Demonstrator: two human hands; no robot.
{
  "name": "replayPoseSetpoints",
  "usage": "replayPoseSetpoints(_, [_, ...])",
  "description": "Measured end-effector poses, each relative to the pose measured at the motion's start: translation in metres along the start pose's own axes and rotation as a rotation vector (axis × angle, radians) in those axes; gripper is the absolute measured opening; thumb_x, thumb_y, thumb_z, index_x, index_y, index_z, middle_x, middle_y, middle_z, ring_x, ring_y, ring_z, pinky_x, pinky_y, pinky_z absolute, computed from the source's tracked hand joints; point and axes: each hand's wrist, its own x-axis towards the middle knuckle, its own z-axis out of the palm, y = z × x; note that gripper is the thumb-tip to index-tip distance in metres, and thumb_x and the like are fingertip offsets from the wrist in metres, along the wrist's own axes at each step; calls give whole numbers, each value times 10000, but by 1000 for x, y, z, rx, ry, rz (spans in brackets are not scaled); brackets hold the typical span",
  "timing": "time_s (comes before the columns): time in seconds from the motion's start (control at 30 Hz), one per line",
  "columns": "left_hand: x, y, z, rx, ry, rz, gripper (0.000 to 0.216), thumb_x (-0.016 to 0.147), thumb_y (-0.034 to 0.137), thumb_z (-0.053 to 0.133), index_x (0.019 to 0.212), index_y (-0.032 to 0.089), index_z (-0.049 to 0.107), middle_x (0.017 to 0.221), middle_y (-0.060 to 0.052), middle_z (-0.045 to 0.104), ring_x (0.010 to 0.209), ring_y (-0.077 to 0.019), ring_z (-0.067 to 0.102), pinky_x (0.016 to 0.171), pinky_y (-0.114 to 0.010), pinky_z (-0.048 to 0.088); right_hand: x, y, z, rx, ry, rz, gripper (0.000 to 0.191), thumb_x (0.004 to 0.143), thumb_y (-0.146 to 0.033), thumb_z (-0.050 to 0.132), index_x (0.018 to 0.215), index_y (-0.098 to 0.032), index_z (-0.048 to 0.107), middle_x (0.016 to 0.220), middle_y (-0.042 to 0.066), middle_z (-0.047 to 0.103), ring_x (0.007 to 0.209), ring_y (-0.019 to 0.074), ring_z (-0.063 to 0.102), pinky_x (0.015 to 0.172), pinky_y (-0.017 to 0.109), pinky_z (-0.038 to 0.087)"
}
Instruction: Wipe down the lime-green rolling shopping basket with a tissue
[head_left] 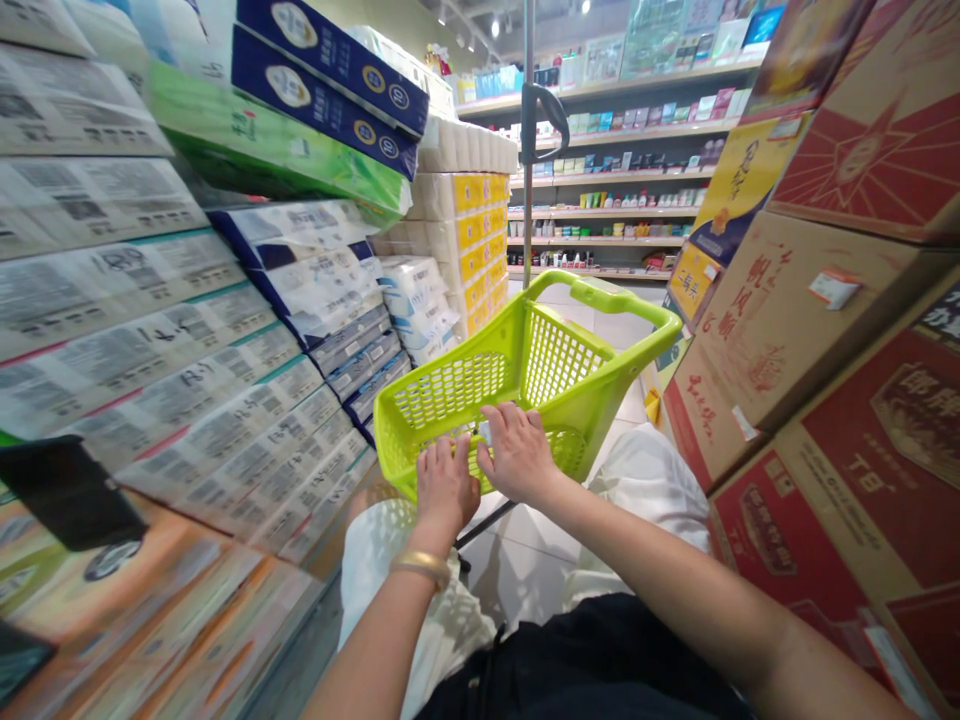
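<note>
A lime-green plastic shopping basket with perforated walls stands in front of my knees, its thick handle loop raised at the far right end. My left hand is closed over the near edge of the basket, fingers bent. Close beside it, my right hand is also closed at that edge, its fingers curled. A small white piece shows by the right fingers; its kind is unclear. Both palms and part of the near rim are hidden. A gold bangle circles my left wrist.
Stacked tissue packs rise along the left, and cardboard cartons along the right. A black flat object is at the far left. Beyond the basket are a metal pole and stocked shelves. Pale tiles show between my legs.
</note>
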Motion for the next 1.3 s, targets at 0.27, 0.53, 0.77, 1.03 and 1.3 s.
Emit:
replayPoseSetpoints(0.27, [-2, -1, -3, 4, 13, 26, 571, 704, 163, 546, 1271, 180, 474, 1114, -116, 540, 1026, -277, 475, 938, -409, 335, 12, -3, 10, -22, 14, 12, 251, 926, -245, 509, 1166, -175, 534, 1010, 78, 645, 1009, 234, 509, 959, 396, 235])
replayPoseSetpoints(0.53, [-1, -1, -3, -22, 3, 13, 581, 708, 160, 538, 1285, 184, 474, 1122, -118, 547, 1037, -275, 486, 941, -413, 342, 15, 1, 18, -39, 9, 21, 173, 921, -335, 528, 894, -195, 626, 955, 74, 623, 925, 229, 515, 913, 399, 245])
replayPoseSetpoints(0.77, [-2, -2, 0, -12, 17, 10, 570, 710, 162, 538, 1277, 181, 488, 1117, -118, 553, 1028, -275, 489, 946, -409, 346, 14, -3, 17, 3, -19, 13, 173, 882, -259, 517, 984, -181, 633, 1016, 96, 605, 955, 247, 499, 898, 406, 276])
replayPoseSetpoints(1.03, [-2, -3, -2, 2, 13, 30, 574, 717, 150, 530, 1289, 151, 483, 1101, -120, 545, 1031, -275, 489, 945, -394, 343, 11, 1, 26, 99, 63, -18, 181, 942, -175, 447, 966, -207, 624, 1025, 56, 655, 974, 194, 550, 945, 355, 262])
replayPoseSetpoints(1.3, [-2, -6, 1, -3, 16, 46, 549, 727, 147, 524, 1275, 150, 491, 1108, -123, 550, 1035, -279, 483, 944, -400, 343, 9, 39, 15, 33, 127, 40, 196, 960, -202, 468, 989, -220, 662, 1048, 41, 689, 944, 178, 582, 935, 330, 259])
